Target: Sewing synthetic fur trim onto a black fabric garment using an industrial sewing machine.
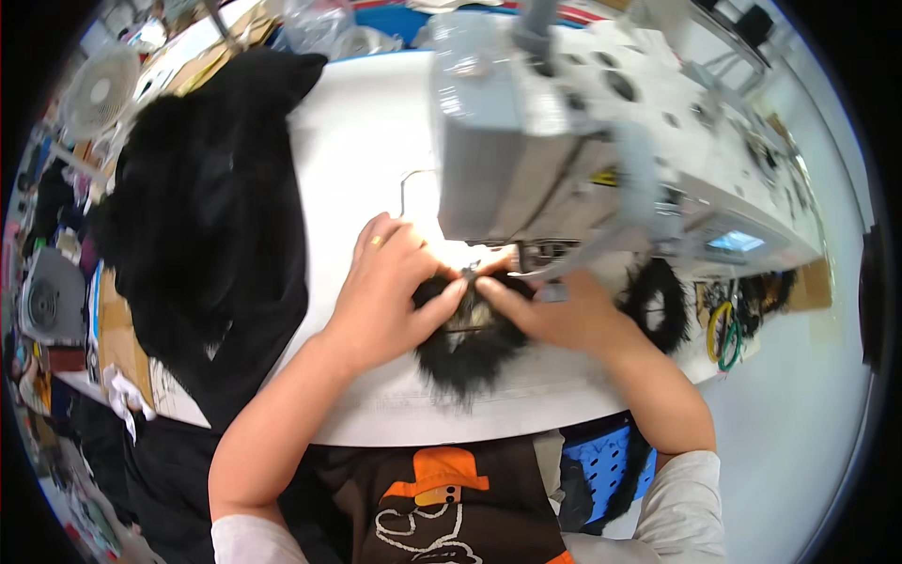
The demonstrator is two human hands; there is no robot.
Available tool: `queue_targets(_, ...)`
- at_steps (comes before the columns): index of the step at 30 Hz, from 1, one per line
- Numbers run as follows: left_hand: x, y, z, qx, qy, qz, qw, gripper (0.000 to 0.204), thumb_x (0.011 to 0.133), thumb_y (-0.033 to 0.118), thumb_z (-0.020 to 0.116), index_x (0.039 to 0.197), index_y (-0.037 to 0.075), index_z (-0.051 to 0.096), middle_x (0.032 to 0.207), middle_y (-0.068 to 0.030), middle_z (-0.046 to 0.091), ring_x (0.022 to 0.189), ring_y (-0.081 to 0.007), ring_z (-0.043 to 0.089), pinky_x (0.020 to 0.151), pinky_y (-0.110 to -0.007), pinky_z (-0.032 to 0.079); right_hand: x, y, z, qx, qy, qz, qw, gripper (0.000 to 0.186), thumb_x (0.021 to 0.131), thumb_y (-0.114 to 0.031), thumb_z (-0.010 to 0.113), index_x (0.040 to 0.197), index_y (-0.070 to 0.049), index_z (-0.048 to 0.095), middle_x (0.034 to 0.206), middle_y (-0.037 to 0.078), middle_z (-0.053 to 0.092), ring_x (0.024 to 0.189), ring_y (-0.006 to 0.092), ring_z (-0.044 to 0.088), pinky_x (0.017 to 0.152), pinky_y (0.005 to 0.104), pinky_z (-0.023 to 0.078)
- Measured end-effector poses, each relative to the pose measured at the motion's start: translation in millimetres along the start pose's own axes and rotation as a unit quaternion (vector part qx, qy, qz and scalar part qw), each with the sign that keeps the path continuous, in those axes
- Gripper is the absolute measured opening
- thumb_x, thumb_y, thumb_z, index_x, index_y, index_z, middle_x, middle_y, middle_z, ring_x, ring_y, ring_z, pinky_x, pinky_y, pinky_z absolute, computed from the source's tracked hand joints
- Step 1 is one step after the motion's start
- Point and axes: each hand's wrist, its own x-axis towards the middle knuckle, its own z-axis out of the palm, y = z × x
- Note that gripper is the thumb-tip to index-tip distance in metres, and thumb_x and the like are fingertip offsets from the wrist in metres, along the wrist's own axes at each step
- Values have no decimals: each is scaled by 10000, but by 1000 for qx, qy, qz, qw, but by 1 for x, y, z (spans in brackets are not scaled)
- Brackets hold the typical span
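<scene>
Under the needle area of a sewing machine (479,141), a ring-shaped piece of black furry trim (460,362) lies on the white table. My left hand (390,291) grips its far left side, thumb pressed inward; a ring sits on one finger. From the other side my right hand (573,310) pinches the same trim, and the two thumbs nearly meet in front of the needle. The lamp's glare and my fingers hide where the fur meets the needle. Just right of my right hand lies another black furry ring (655,305).
A large heap of black fabric (211,226) covers the table's left side. Yellow and green-handled scissors (723,334) lie at the right edge, near the machine's lit screen (738,242). A blue perforated basket (611,461) stands below the table. A white fan (101,91) is at the far left.
</scene>
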Motion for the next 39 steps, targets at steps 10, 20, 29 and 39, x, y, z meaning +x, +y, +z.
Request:
queue_targets(10, -21, 64, 25, -36, 19, 28, 999, 267, 826, 33, 811, 1082, 35, 735, 1078, -119, 671, 968, -318, 632, 865, -423, 494, -72, 9, 2, -161, 205, -162, 952, 172, 858, -101, 612, 1005, -22, 654, 1122, 134, 669, 1057, 325, 662, 938, 429, 536)
queue_targets(20, -12, 71, 41, 6, 3, 90, 996, 318, 856, 20, 793, 1166, 17, 722, 1152, -140, 693, 1021, -324, 660, 880, -408, 524, -71, 43, -42, -241, 310, -93, 915, 216, 876, -95, 640, 1074, -48, 713, 1122, 120, 710, 1084, 313, 686, 927, 420, 567)
queue_targets(29, -10, 79, 46, 31, 1, 72, 997, 243, 934, -4, 727, 1176, -19, 709, 1160, -181, 700, 1078, -324, 690, 957, -382, 535, 57, 36, -23, -102, 285, -42, 952, 183, 917, -126, 655, 1036, -26, 752, 1120, 182, 753, 1023, 345, 748, 837, 471, 615)
queue_targets(39, 5, 102, 56, -68, 69, 61, 993, 622, 857, -122, 696, 1457, -11, 573, 1431, -224, 589, 1138, -285, 675, 885, -343, 593, -95, 3, -22, 5, 204, -89, 975, 196, 925, -125, 670, 1094, -28, 648, 1168, 153, 661, 988, 379, 717, 810, 485, 599)
